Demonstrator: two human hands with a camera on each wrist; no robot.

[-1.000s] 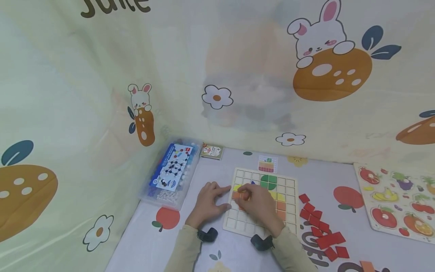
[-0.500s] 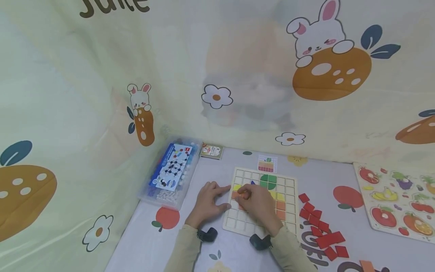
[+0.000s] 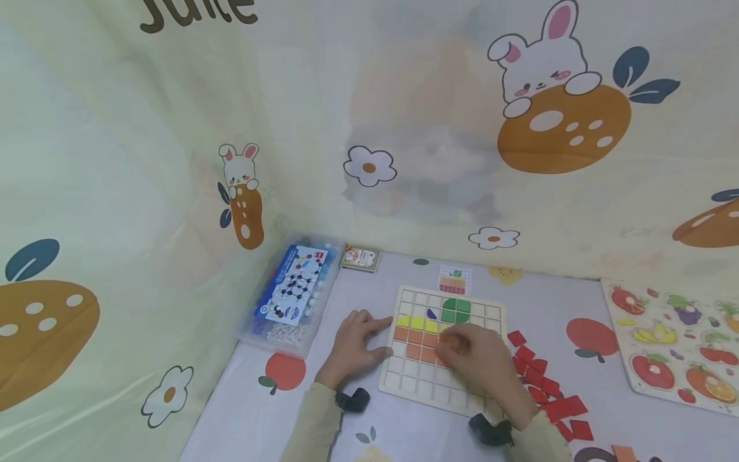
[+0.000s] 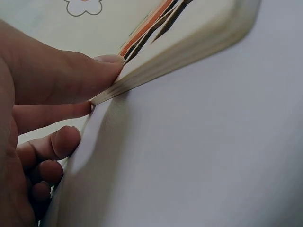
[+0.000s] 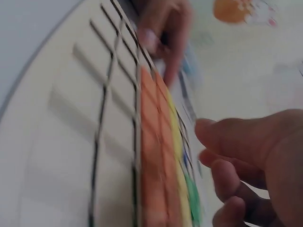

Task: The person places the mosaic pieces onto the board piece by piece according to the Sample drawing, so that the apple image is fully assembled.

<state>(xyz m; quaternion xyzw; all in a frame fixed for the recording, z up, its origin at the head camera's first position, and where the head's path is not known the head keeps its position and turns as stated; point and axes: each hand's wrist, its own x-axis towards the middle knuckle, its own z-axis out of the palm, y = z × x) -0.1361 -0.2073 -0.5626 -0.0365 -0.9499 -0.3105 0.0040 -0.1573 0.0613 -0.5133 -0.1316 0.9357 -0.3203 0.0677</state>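
A pale wooden grid board (image 3: 403, 383) lies on the table, with orange square tiles (image 3: 413, 351), a row of yellow tiles (image 3: 417, 323), green rounded tiles (image 3: 456, 310) and a small dark blue piece (image 3: 431, 314) in its cells. My left hand (image 3: 355, 340) rests at the board's left side, index finger and thumb touching its edge; in the left wrist view the thumb (image 4: 90, 75) presses on that edge. My right hand (image 3: 479, 356) is over the right half of the board, hiding some tiles. In the right wrist view its bent fingers (image 5: 225, 179) hold nothing.
Loose red tiles (image 3: 562, 407) lie right of the board, an orange one (image 3: 623, 453) nearer the front. Behind the board is a pattern card (image 3: 455, 280). A clear plastic case (image 3: 297, 289) and small box (image 3: 360, 258) stand back left; a fruit puzzle board (image 3: 658, 333) lies right.
My right hand has let go of an orange tile at the board's left side and moved right, uncovering the left yellow and orange tiles. The left hand stays put.
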